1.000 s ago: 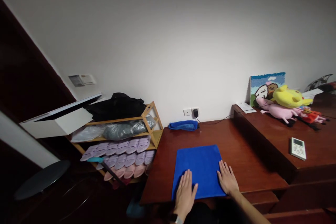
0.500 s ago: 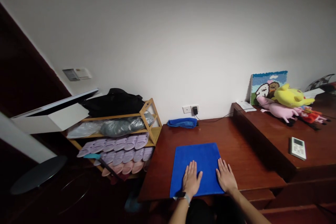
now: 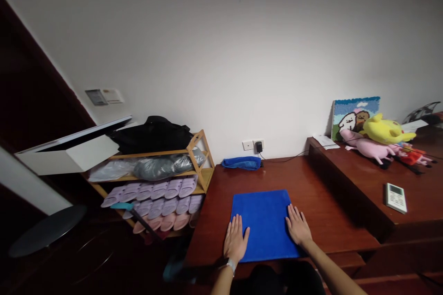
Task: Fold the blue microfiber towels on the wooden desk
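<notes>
A blue cloth lies spread flat on the reddish-brown wooden table, close to its front edge. My left hand rests palm down over the cloth's left edge, its fingers stretched out and pointing away from me. On the opposite side, my right hand lies flat over the right edge, fingers extended. Neither hand grips anything. A second blue cloth, folded or bunched, sits at the back of the table by the wall.
Left of the table stands a wooden rack with several slippers and a black bag. A black plug trails a cable. On the higher surface at right are plush toys and a white remote-like device.
My left hand has moved left across the cloth to its left edge. My right hand has shifted slightly up along the right edge.
</notes>
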Tool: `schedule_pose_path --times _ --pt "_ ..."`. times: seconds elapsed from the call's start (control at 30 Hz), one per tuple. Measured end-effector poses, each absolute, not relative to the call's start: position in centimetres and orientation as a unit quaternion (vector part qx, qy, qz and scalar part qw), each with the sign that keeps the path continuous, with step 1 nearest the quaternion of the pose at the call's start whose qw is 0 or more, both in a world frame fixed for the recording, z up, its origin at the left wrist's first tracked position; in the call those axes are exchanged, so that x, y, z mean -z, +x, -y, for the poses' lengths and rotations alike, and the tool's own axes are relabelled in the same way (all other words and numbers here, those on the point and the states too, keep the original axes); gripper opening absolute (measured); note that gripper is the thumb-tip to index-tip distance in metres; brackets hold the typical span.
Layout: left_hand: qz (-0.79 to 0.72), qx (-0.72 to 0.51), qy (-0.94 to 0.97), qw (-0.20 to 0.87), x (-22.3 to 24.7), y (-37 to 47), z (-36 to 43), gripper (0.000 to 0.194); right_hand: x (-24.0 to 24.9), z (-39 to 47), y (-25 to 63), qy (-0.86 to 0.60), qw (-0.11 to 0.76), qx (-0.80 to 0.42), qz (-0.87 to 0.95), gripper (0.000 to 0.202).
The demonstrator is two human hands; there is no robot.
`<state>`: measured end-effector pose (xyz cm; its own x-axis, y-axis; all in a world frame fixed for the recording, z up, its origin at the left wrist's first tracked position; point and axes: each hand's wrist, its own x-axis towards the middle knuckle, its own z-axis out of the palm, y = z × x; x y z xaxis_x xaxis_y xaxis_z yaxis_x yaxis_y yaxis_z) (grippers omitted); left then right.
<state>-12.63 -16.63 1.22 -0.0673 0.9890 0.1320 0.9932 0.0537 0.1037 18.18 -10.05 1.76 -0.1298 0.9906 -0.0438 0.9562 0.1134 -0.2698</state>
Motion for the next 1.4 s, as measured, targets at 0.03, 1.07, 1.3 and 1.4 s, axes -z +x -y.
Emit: schedule_pose_path --times 0.03,1.07,1.3,1.4 --pt "0.726 0.081 -0.682 0.010 -1.3 -12.6 16.6 0.074 -1.8 9.5 18.1 -0.651 0.076 -0.117 0.746 0.069" --pt "0.695 0.082 -0.713 -0.032 -2.0 -9.3 10.4 0.076 -0.5 7.7 17.9 -0.643 0.077 -0.123 0.752 0.070" --pt "0.721 0.095 -0.685 0.030 -0.9 -13.7 10.9 0.077 -0.7 7.1 17.6 -0.652 0.057 -0.122 0.746 0.070" --pt "0.721 0.093 -0.686 0.035 -0.5 -13.5 10.8 0.076 -1.4 5.4 17.1 -0.655 0.064 -0.125 0.742 0.070"
